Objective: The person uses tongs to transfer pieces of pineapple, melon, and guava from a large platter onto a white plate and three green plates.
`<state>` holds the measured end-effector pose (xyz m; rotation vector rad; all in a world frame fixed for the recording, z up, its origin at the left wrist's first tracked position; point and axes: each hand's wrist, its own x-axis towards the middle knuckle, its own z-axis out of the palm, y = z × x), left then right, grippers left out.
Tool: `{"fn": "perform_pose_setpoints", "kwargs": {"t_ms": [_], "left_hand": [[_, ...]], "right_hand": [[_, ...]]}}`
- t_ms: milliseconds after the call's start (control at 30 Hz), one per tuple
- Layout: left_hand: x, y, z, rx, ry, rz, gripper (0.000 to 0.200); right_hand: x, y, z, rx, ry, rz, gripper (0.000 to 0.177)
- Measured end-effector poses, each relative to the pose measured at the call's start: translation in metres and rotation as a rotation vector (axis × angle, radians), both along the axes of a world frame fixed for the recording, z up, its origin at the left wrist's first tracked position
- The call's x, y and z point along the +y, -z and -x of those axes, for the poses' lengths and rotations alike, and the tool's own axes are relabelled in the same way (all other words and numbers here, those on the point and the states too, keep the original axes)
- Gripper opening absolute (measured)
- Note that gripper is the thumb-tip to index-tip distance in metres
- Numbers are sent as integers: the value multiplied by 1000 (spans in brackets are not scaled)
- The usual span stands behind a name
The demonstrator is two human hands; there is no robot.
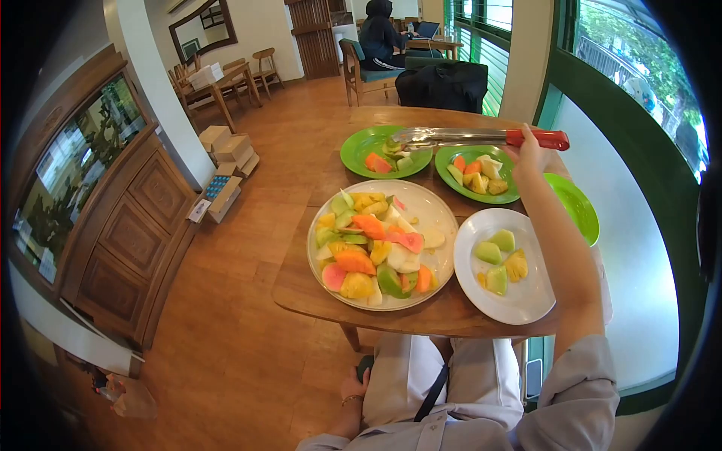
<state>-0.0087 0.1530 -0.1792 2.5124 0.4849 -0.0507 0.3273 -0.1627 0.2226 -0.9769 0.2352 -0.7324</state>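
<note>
My right hand (529, 154) is closed round the red handle of metal tongs (466, 137). The tongs' tips are at fruit pieces on the left green plate (353, 160). Below the tongs, another green plate (505, 197) holds mixed fruit. A large round plate (440, 214) carries a pile of cut fruit (361, 244). Beside it, a white plate (519, 307) has several green and yellow pieces. A third green plate (575, 207) is partly hidden by my right forearm. My left hand (355, 385) hangs low beside my leg, next to a small dark object whose hold is unclear.
The wooden table (301, 282) stands before my lap. A dark-clothed person (380, 37) sits beyond, near a laptop (426, 30). A black covering (444, 84) lies over a chair. Cardboard boxes (229, 150) stand left; a phone (533, 377) is beside my right thigh.
</note>
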Motion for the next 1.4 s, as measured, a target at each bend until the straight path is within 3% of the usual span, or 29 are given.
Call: {"fn": "perform_pose_setpoints", "kwargs": {"t_ms": [167, 267, 500, 700, 833, 967, 1167, 1400], "left_hand": [[2, 3, 0, -30, 20, -17, 49], [2, 7, 0, 9, 12, -28, 49], [0, -3, 0, 7, 4, 33, 48], [2, 0, 0, 43, 1, 7, 48], [1, 1, 1, 21, 6, -10, 49], [2, 4, 0, 18, 11, -37, 50], [1, 4, -1, 66, 12, -16, 50], [1, 5, -1, 60, -9, -5, 51]], "right_hand": [[49, -7, -21, 43, 149, -25, 50], [72, -9, -21, 117, 295, 115, 54], [70, -6, -21, -8, 260, 199, 60], [45, -27, 1, -220, 90, 199, 50], [37, -39, 27, -223, 4, 221, 45], [21, -40, 53, -179, -179, 298, 40], [3, -25, 62, -105, -201, 330, 35], [-2, -6, 54, -9, -385, 299, 30]]}}
